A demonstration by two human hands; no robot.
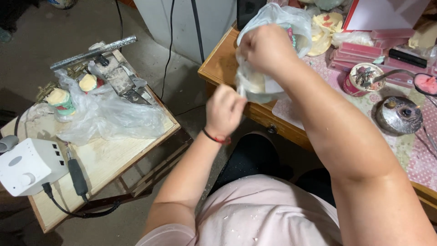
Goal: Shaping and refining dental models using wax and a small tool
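Clear plastic bag (266, 54) with a pale cast inside hangs over the near edge of the wooden worktop (217, 64), the right hand (266, 48) in a closed grip on its top, the left hand (224, 111) pinching its lower side.

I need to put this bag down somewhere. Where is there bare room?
Bare wood lies on the small side table, between the crumpled plastic and the white control box. The desk has a free corner at its left edge; its right side is crowded with pink boxes and tins.
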